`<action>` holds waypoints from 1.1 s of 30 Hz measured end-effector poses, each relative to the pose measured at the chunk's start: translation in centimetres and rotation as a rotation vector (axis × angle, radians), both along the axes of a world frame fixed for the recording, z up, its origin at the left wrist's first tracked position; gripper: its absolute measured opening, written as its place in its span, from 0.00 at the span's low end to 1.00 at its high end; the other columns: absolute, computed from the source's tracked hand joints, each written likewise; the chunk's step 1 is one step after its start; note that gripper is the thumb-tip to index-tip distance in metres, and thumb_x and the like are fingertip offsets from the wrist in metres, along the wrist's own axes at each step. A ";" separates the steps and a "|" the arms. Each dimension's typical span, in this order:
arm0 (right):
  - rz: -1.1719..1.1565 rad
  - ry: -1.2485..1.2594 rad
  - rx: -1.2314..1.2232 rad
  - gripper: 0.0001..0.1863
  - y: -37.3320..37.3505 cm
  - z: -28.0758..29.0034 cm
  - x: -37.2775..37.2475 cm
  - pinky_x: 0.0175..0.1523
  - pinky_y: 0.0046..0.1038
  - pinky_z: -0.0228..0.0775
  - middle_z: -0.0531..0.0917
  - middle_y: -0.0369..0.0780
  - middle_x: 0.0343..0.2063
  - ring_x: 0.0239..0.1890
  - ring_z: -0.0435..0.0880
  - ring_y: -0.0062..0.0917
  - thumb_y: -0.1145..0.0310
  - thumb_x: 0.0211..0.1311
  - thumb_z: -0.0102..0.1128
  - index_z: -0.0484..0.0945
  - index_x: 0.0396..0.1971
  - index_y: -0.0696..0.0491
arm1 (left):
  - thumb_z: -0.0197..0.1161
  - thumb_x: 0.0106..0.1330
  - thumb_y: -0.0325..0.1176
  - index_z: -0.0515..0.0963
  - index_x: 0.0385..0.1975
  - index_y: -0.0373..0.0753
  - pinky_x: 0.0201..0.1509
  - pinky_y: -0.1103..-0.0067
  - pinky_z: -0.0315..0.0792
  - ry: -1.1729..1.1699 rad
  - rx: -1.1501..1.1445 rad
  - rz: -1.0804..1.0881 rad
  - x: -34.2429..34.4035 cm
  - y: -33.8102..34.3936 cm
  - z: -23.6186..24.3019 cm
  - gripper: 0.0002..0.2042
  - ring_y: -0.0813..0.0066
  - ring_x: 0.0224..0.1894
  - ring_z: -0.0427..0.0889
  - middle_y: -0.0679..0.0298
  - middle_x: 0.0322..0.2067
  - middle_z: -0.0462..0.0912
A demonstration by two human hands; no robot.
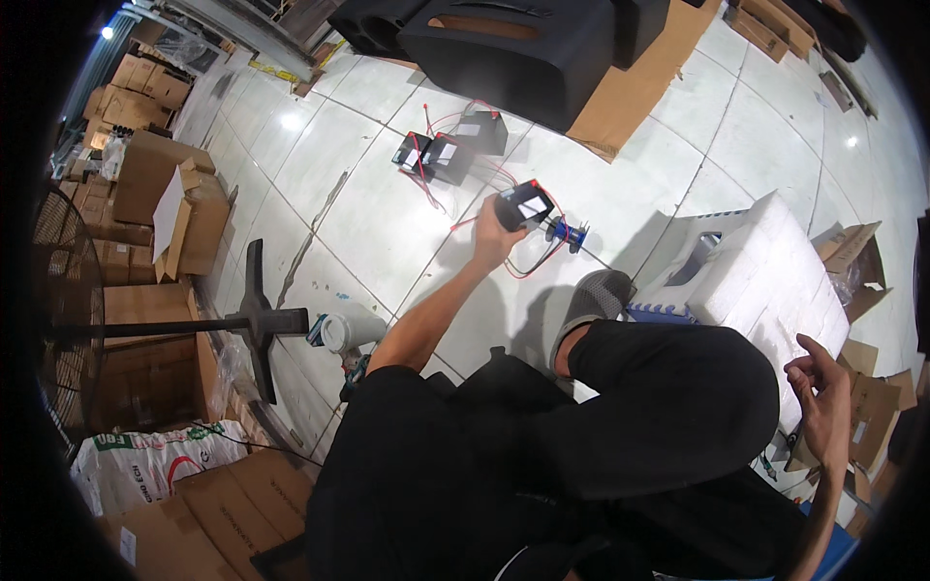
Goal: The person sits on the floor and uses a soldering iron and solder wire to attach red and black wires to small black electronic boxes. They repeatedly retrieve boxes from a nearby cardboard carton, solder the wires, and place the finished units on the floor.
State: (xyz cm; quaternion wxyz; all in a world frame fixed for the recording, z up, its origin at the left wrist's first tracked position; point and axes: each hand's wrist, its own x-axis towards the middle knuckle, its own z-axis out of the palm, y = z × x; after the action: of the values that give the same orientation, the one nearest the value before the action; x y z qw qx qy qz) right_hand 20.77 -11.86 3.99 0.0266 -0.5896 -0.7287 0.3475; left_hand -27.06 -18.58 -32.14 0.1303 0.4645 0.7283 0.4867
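In my left hand (496, 240) is a black box-shaped battery (531, 205) with a pale label and red and black wires, gripped from its near left side just above the tiled floor. A small blue spool (565, 234) is right beside it, with wires looping around near it. Several similar black batteries (484, 133) with red wires stand farther off on the tiles. My right hand (823, 392) is off to the right, beside a white foam block (765, 281). It holds nothing visible, its index finger stretched out and the others partly bent.
A large black speaker cabinet (504, 63) rests on cardboard (630, 107) at the far side. To the left are a black fan stand (262, 321), a white tub (351, 331) and stacked cartons (145, 184). Opened cardboard boxes (857, 261) lie at the right.
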 end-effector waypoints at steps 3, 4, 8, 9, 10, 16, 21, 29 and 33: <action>-0.009 -0.010 -0.010 0.24 0.3 -0.3 0.1 0.44 0.30 0.75 0.83 0.43 0.31 0.34 0.80 0.25 0.71 0.64 0.61 0.74 0.59 0.63 | 0.79 0.41 0.28 0.67 0.56 0.33 0.59 0.63 0.68 -0.090 -0.006 0.039 0.2 4.5 -0.4 0.38 0.50 0.53 0.73 0.50 0.49 0.75; -0.011 -0.022 -0.014 0.24 0.4 -0.5 0.1 0.44 0.30 0.75 0.83 0.44 0.31 0.34 0.80 0.25 0.71 0.64 0.61 0.74 0.59 0.63 | 0.79 0.42 0.28 0.65 0.58 0.32 0.62 0.62 0.65 -0.023 0.014 0.055 0.4 6.0 -0.5 0.40 0.49 0.56 0.70 0.48 0.51 0.73; -0.033 -0.049 -0.058 0.24 1.0 -0.9 0.4 0.46 0.32 0.76 0.84 0.46 0.33 0.35 0.82 0.26 0.72 0.63 0.61 0.74 0.58 0.64 | 0.79 0.42 0.27 0.62 0.60 0.30 0.62 0.66 0.66 0.074 -0.033 0.128 0.6 11.0 -1.3 0.42 0.53 0.57 0.72 0.48 0.52 0.72; -0.042 -0.047 -0.064 0.24 1.1 -1.0 0.5 0.46 0.33 0.76 0.84 0.47 0.33 0.35 0.83 0.27 0.71 0.63 0.61 0.74 0.58 0.64 | 0.79 0.42 0.26 0.62 0.60 0.30 0.62 0.67 0.67 0.102 -0.050 0.145 0.5 12.0 -1.7 0.42 0.56 0.56 0.73 0.50 0.53 0.71; -0.048 -0.039 -0.075 0.23 1.2 -1.0 0.6 0.46 0.33 0.76 0.84 0.47 0.33 0.36 0.83 0.28 0.71 0.63 0.61 0.74 0.58 0.64 | 0.79 0.43 0.26 0.62 0.60 0.30 0.62 0.66 0.67 -0.029 0.010 0.138 0.2 12.7 -2.2 0.42 0.54 0.57 0.73 0.48 0.53 0.72; -0.076 -0.057 -0.073 0.22 1.4 -1.5 1.1 0.45 0.35 0.77 0.85 0.50 0.33 0.36 0.85 0.32 0.71 0.64 0.60 0.74 0.56 0.64 | 0.76 0.45 0.22 0.61 0.62 0.27 0.64 0.65 0.66 -0.330 0.009 0.309 -2.4 13.8 -5.1 0.42 0.47 0.58 0.73 0.43 0.55 0.72; -0.013 -0.073 -0.070 0.21 1.6 -1.7 1.2 0.44 0.36 0.77 0.85 0.50 0.31 0.35 0.86 0.34 0.72 0.64 0.60 0.75 0.55 0.65 | 0.75 0.50 0.25 0.73 0.51 0.28 0.54 0.67 0.75 -0.120 -0.158 0.543 -2.9 13.8 -5.4 0.27 0.48 0.49 0.83 0.44 0.44 0.84; 0.051 -0.013 -0.068 0.21 0.6 -1.5 1.7 0.43 0.35 0.77 0.85 0.50 0.30 0.33 0.86 0.34 0.70 0.62 0.65 0.77 0.53 0.66 | 0.63 0.63 0.37 0.77 0.49 0.27 0.54 0.70 0.74 -0.168 -0.399 0.464 -0.2 12.0 -3.5 0.20 0.53 0.50 0.83 0.46 0.45 0.84; 0.078 -0.003 -0.051 0.21 0.4 -1.4 1.9 0.43 0.34 0.76 0.85 0.50 0.29 0.33 0.86 0.33 0.72 0.61 0.65 0.77 0.52 0.66 | 0.54 0.72 0.48 0.73 0.54 0.25 0.55 0.71 0.71 -0.683 -0.271 0.289 2.7 11.6 -2.4 0.26 0.58 0.49 0.81 0.49 0.44 0.83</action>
State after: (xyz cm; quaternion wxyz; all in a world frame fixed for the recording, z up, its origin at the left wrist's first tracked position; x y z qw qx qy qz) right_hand 22.66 -11.44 2.58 -0.0032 -0.5618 -0.7419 0.3660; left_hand -24.35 -6.96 -34.49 0.3551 0.1472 0.7586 0.5261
